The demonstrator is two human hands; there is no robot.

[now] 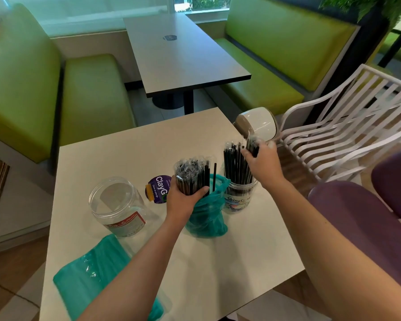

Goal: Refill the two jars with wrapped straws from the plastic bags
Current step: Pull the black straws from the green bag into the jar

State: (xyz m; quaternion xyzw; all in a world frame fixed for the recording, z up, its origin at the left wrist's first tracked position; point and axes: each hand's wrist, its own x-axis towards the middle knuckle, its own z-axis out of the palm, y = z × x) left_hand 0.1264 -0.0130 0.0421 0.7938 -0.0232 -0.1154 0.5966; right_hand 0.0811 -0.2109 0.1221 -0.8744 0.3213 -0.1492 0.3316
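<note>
The wrapped straws, thin, black and sleeved in clear crinkled film, stand upright as a bundle in a teal plastic bag at the middle of the pale, smooth, square bench. Just right of the bag, touching or nearly touching it, a clear round jar with a printed label holds more black straws on end. A second clear jar, wide-mouthed and with a red-edged label, stands well to the left with no straws in it. Between that jar and the bag lies a round purple sticker. A second teal bag lies flat at the near left corner.

The left hand reaches in from the near side, fingers curled round the bundle where it leaves the bag. The right hand comes from the right with the palm down, fingers gripping a smaller bunch of straws above the right jar's mouth.

Beyond the bench stands a dark table between two green padded seats. A glossy white rounded bin sits at the far right corner, beside a white slatted chair, with purple seats nearer.
</note>
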